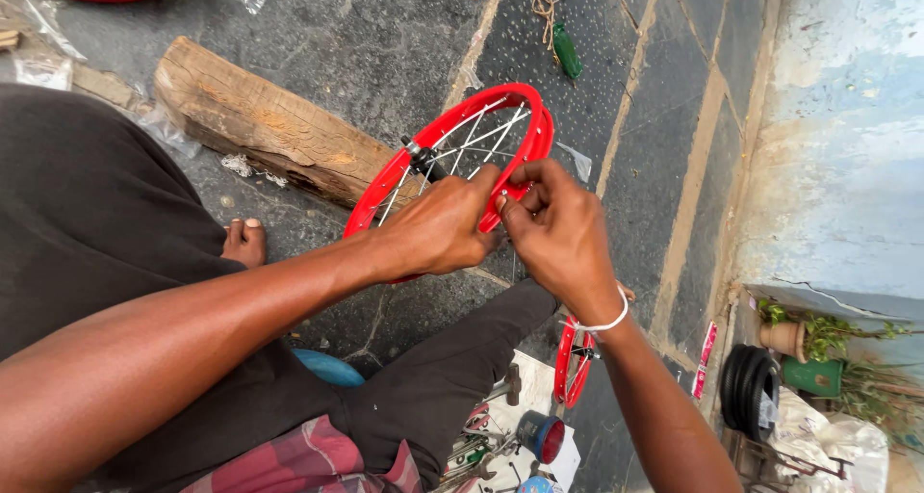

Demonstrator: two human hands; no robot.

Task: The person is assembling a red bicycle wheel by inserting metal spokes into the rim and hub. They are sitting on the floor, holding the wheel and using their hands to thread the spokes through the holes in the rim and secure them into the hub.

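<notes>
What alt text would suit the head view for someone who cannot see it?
Seen from above, a person's left hand and right hand meet at the rim of a small red spoked wheel, fingers pinched together there. Behind the wheel a rough wooden block lies on grey stone paving.

soft even daylight, sharp, slight wide-angle edge distortion

dark stone paved floor (385,31): wooden block (269,122), green bottle (566,52), plastic scraps (43,55), black tyres (749,387)
</notes>
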